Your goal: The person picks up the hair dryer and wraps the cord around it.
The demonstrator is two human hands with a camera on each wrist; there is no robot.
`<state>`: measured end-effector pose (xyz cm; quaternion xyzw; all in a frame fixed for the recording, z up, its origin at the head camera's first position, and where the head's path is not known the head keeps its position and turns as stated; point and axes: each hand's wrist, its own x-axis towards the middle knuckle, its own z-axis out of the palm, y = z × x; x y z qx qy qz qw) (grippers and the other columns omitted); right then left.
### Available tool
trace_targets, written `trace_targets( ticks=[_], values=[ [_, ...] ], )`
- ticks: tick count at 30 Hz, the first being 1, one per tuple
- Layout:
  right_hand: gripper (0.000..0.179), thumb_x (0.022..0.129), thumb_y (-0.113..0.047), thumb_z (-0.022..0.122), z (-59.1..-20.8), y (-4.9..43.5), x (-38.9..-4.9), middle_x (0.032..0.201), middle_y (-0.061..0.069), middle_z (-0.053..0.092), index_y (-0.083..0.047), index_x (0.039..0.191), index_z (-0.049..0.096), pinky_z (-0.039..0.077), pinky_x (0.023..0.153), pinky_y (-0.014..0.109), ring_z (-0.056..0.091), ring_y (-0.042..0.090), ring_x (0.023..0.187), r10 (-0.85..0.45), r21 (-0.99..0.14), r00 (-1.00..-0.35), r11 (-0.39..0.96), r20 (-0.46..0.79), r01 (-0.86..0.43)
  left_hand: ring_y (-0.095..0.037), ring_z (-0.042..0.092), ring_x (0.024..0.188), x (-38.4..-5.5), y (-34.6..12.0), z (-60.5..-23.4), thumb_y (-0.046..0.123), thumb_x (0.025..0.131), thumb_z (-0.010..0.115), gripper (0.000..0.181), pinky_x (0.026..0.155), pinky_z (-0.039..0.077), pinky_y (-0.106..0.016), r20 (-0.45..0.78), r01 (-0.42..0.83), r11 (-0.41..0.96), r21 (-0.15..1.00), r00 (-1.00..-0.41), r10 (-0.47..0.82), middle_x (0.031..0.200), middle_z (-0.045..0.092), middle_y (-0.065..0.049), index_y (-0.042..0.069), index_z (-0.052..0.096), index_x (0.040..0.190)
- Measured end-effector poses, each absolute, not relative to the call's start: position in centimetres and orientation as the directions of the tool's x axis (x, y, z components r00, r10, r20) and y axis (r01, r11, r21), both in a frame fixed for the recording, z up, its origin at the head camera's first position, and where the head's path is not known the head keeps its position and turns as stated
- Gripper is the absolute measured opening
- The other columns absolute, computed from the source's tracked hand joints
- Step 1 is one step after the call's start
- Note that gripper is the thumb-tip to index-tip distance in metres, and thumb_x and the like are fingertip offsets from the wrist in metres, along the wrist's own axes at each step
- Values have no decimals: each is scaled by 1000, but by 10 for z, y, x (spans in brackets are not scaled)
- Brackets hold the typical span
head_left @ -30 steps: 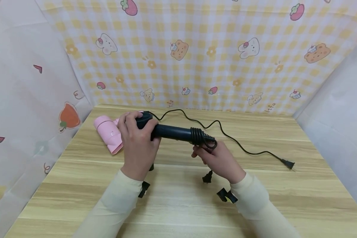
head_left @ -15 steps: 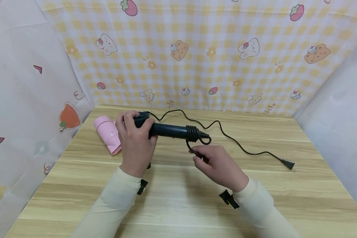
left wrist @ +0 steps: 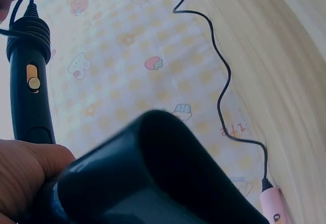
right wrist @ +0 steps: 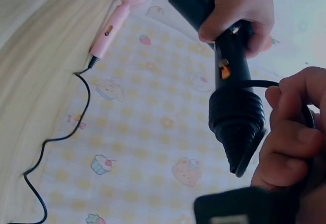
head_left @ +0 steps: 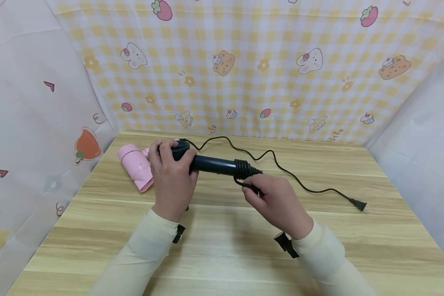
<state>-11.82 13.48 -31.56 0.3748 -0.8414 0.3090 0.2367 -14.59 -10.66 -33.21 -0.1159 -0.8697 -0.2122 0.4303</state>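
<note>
Dark hair dryer sits in left hand, cord in right hand

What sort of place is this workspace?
Probably a small indoor tabletop booth, perhaps set up for recording: a wood-grain table, a yellow-checked cloth hanging behind it, and a white printed cloth along its left side.
</note>
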Motion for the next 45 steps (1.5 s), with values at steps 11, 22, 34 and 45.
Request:
trace_targets(
  ticks=[11, 22, 34, 45],
  values=[
    [14, 85, -5, 77, -304, 143, -131, 82, -7, 60, -9, 97, 69, 40, 52, 23, 45, 5, 60, -455, -399, -653, 536, 606, -744, -51, 31, 124, -142, -105, -340, 6, 73, 85, 29, 93, 38, -63, 787, 401, 889, 219, -612, 82, 123, 45, -23, 9, 73, 99],
    [18, 89, -3, 72, -298, 149, -142, 85, -5, 60, -7, 106, 69, 41, 54, 25, 45, 8, 60, -414, -464, -696, 532, 587, -708, -51, 31, 124, -138, -104, -338, 6, 74, 85, 27, 98, 35, -62, 801, 439, 874, 210, -590, 103, 123, 44, -22, 10, 72, 98],
    [10, 91, -3, 70, -301, 154, -154, 86, -6, 64, -11, 98, 69, 47, 62, 26, 56, 11, 69, -345, -589, -777, 510, 527, -627, -52, 34, 121, -132, -101, -334, 3, 68, 86, 29, 102, 31, -61, 836, 488, 848, 206, -539, 107, 119, 46, -24, 9, 72, 93],
    [5, 96, -12, 66, -316, 160, -162, 87, -1, 63, -10, 99, 69, 45, 61, 26, 53, 17, 67, -341, -737, -857, 445, 385, -509, -52, 34, 121, -128, -99, -328, 1, 68, 86, 29, 102, 30, -60, 847, 511, 829, 226, -523, 91, 119, 46, -24, 8, 73, 93]
  ],
)
